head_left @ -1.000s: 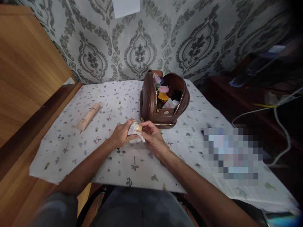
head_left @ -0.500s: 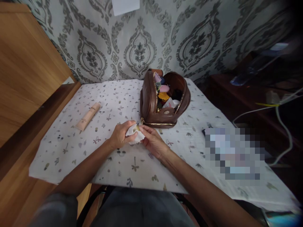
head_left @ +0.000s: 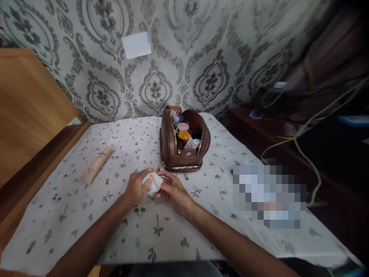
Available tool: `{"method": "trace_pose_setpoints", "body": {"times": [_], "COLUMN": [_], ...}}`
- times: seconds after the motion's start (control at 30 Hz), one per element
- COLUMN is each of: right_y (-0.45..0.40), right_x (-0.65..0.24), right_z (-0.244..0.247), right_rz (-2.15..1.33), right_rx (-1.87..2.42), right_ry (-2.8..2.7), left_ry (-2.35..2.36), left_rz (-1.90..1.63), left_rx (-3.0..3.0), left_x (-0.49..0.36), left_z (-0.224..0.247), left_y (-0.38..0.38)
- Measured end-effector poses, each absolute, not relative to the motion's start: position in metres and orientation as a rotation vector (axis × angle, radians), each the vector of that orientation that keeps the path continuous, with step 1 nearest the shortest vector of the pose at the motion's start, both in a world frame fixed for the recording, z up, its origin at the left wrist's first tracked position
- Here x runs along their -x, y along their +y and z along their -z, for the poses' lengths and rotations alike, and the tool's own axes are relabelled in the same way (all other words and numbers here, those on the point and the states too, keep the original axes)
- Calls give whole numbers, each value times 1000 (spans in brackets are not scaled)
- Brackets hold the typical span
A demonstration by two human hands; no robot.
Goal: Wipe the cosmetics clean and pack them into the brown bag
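At twelve o'clock above the counter, your left hand had its grip on the white wipe; whether your right hand pinched it, I couldn't tell. Slack fingers could have dropped it.

Smooth brown leather-look bag, shiny gold metal zip
Crumpled white wad looks matt, tissue-like; peach tube looks smooth, plastic.

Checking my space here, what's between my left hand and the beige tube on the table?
In the head view, only patterned white cloth lies between your left hand and the beige tube.
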State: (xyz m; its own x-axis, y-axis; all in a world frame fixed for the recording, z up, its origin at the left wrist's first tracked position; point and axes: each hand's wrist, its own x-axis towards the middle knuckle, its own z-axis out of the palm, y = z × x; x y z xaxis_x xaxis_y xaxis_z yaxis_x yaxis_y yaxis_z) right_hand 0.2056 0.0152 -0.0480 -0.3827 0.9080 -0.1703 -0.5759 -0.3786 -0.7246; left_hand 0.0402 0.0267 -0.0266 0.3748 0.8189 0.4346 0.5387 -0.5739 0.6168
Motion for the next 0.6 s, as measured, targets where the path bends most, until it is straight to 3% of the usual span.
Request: {"method": "trace_pose_setpoints", "body": {"times": [0.43,0.6], "right_y": [12,13], "right_x": [-202,-204], "right_z": [49,53], "right_rz": [-1874,-1777], "right_rx": [752,829], "right_ry": [-629,-750], "left_ry": [1417,1375], "left_rz": [-1139,-1024], "left_rx": [-2331,-2245], "left_x": [-42,-43], "left_z": [34,35], "left_y": [33,34]}}
